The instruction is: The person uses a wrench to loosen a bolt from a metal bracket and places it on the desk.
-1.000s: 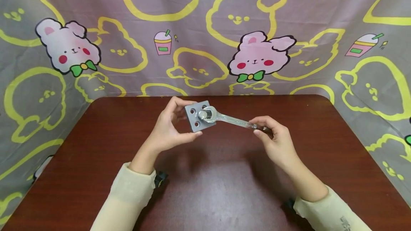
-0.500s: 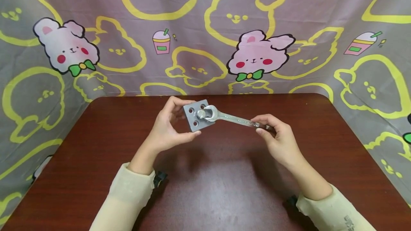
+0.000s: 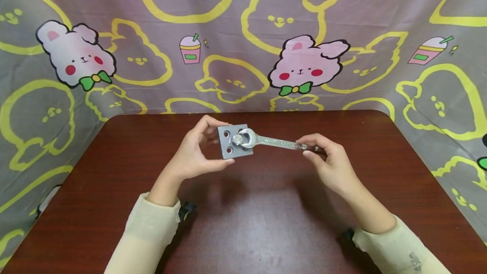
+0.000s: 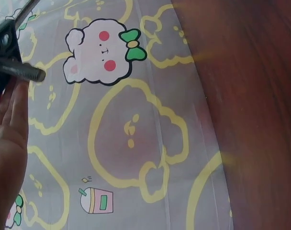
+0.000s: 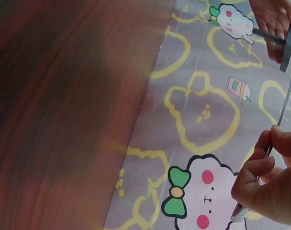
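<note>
My left hand [image 3: 190, 151] grips a square grey metal plate [image 3: 224, 150] by its edges, with thumb below and fingers above. The plate has countersunk holes near its corners. A bolt passes through its middle: the round silver end [image 3: 237, 139] faces me, and the threaded shank [image 4: 26, 71] sticks out on the far side. My right hand [image 3: 331, 160] pinches the handle of a silver open-end wrench [image 3: 274, 141]. Its open jaw sits at the bolt beside the round end. In the right wrist view the wrench [image 5: 285, 100] runs from my fingers up to the plate [image 5: 288, 50].
Both hands are held up over a dark red-brown wooden table [image 3: 243, 231]. Close behind its far edge hangs a grey-pink cloth [image 3: 236, 33] printed with rabbits and cups, which also lines both sides. Black straps [image 3: 187, 210] show at the sleeve cuffs.
The plate has turned slightly clockwise in my left hand's grip, its upper edge now nearly level. The wrench lies a little more level, and my right hand has shifted slightly right and up.
</note>
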{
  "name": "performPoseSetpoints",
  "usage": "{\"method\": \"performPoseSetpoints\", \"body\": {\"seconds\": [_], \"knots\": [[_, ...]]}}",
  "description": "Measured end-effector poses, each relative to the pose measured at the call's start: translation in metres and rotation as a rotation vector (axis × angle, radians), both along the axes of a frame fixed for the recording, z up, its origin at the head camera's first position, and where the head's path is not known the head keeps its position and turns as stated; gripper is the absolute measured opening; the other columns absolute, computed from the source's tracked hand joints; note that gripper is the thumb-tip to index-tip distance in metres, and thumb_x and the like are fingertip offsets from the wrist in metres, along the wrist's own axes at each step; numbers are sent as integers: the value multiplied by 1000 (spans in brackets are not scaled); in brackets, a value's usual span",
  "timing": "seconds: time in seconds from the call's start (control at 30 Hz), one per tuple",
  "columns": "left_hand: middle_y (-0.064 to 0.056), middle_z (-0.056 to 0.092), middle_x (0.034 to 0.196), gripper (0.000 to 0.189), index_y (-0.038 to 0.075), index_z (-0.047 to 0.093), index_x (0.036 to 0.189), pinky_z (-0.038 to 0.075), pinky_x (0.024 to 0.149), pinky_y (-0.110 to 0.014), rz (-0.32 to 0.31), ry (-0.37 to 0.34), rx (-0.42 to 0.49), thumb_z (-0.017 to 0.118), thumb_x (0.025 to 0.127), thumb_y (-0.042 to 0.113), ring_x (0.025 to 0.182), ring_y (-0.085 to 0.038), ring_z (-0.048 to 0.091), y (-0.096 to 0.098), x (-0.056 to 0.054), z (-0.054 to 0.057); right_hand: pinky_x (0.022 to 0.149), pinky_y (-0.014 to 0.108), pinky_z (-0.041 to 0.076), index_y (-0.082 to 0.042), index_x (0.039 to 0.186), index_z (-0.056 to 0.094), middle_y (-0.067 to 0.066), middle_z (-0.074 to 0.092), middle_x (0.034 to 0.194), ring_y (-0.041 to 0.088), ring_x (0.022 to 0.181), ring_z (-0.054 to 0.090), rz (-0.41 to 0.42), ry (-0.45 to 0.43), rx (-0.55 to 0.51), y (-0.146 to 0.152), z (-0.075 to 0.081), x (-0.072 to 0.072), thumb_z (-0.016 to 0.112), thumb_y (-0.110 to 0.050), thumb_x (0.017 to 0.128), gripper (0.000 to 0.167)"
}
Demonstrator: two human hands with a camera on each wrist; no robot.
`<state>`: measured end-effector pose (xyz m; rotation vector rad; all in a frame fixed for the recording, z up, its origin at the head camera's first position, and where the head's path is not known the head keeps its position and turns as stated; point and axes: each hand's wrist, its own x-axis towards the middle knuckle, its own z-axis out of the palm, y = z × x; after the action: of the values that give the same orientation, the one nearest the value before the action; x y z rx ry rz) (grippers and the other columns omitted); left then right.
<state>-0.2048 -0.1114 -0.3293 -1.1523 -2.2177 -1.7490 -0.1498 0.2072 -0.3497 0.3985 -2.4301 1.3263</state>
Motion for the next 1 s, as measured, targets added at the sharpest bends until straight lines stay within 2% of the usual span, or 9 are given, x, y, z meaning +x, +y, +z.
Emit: {"method": "performPoseSetpoints", "body": {"seconds": [0.07, 0.17, 0.33, 0.53, 0.7, 0.87, 1.0], "knots": [[-20, 69, 111, 67, -4, 49, 120, 58, 87, -29, -36, -22, -17, 84, 63, -11, 94, -12, 67, -3, -1, 1, 67, 14, 49, -8, 108, 70, -5, 68, 91, 4, 77, 59, 19, -6, 19, 2, 1, -2, 65, 10, 86, 28], [-19, 71, 106, 65, -3, 51, 121, 58, 89, -31, -99, -65, -62, 83, 65, -8, 93, -13, 68, -7, -3, 3, 68, 14, 49, -8, 108, 70, 2, 68, 92, 4, 79, 59, 70, -4, 38, 5, 1, -6, 65, 10, 87, 28], [-15, 73, 105, 63, 1, 52, 121, 58, 88, -33, -224, -147, -139, 82, 67, -5, 90, -16, 71, -13, -3, 5, 71, 13, 51, -6, 108, 70, 9, 70, 98, 2, 83, 60, 195, 10, 51, 13, -2, -18, 63, 11, 87, 27], [-14, 74, 106, 57, 1, 53, 120, 58, 91, -36, -359, -205, -203, 81, 70, -1, 94, -18, 72, -11, -3, 6, 73, 14, 52, -5, 106, 70, 6, 68, 99, 4, 87, 58, 302, 70, 45, 21, -8, -38, 63, 14, 86, 29], [-16, 73, 108, 53, 1, 53, 119, 57, 93, -39, -481, -269, -225, 79, 73, 0, 96, -19, 71, -8, -5, 5, 78, 14, 51, -7, 105, 71, 3, 68, 99, 9, 93, 56, 396, 130, 79, 24, -5, -53, 64, 15, 84, 31], [-21, 71, 110, 52, -1, 52, 119, 57, 94, -42, -551, -334, -209, 77, 74, -2, 95, -21, 71, -9, -6, 3, 78, 16, 51, -8, 107, 71, 2, 69, 101, 9, 95, 55, 467, 99, 76, 25, -2, -60, 63, 14, 85, 32], [-21, 71, 110, 51, 0, 53, 118, 56, 95, -41, -575, -368, -240, 77, 74, 0, 96, -20, 71, -8, -6, 1, 76, 20, 47, -8, 107, 70, 2, 68, 100, 12, 94, 54, 543, 95, 57, 22, -2, -64, 63, 16, 84, 34]]}}
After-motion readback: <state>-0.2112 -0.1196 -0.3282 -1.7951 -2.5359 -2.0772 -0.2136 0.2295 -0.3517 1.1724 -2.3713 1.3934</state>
